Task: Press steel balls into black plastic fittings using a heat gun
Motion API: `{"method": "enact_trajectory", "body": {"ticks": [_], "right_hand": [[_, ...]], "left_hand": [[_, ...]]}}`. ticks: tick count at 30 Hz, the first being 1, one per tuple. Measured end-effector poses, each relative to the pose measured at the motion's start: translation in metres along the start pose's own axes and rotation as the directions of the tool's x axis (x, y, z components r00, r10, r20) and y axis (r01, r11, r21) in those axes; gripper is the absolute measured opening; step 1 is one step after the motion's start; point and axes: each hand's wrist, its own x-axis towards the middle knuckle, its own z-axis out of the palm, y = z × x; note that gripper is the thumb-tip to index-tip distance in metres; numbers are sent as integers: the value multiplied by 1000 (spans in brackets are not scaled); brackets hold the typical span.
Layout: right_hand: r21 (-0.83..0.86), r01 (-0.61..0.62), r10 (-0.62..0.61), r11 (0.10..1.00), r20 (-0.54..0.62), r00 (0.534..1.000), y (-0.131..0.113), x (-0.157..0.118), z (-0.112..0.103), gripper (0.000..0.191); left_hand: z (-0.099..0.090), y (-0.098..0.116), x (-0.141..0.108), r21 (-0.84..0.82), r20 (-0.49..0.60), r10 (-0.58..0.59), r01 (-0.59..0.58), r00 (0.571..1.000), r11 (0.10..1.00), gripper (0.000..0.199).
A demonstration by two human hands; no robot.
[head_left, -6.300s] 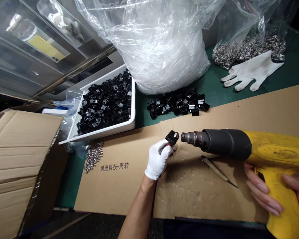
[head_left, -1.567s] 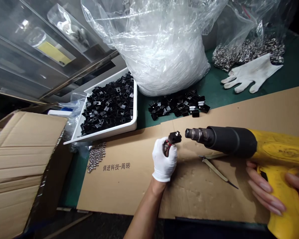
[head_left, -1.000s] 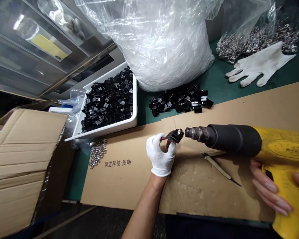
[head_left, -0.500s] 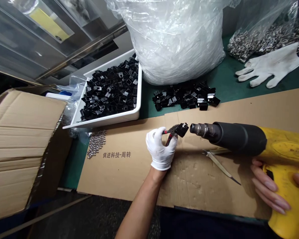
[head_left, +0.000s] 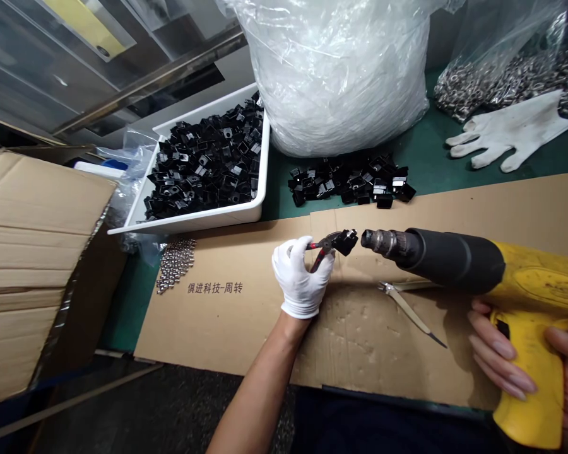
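My left hand point(head_left: 303, 277), in a white glove, is closed round the handles of a pair of pliers point(head_left: 322, 247) with red and black grips. The jaws hold a small black part point(head_left: 346, 242) that has a shiny metal bit at its top. My bare right hand point(head_left: 502, 353) grips the yellow handle of a heat gun point(head_left: 454, 258). Its metal nozzle points left, a short gap away from the black part. Below the nozzle, pale-handled tweezers or cutters point(head_left: 409, 310) lie on the cardboard sheet point(head_left: 255, 340).
A white tray point(head_left: 189, 222) full of black parts stands at the back left, beside an open carton point(head_left: 38, 252). Small metal pieces point(head_left: 176, 265) lie in rows. Behind are loose black parts point(head_left: 350, 183), a large plastic bag point(head_left: 341, 82), metal rings point(head_left: 502, 82) and a white glove point(head_left: 511, 129).
The whole view has shifted slightly, so most things sit a little further left. Both hands keep their grips, and the nozzle still faces the black part.
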Motion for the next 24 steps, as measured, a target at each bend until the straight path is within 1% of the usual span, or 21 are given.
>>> {"method": "enact_trajectory", "body": {"ticks": [3, 9, 24], "right_hand": [[-37, 19, -15, 999, 96, 995, -2, 0, 4, 49], [-82, 51, -38, 995, 158, 987, -6, 1, 10, 50], [-95, 51, -37, 994, 146, 989, -7, 1, 11, 48]], "left_hand": [[0, 0, 0, 16, -10, 22, -22, 1000, 1000, 36], [-1, 2, 0, 55, -40, 39, -37, 998, 998, 35], [-1, 2, -1, 55, -56, 32, -29, 998, 998, 36]]}}
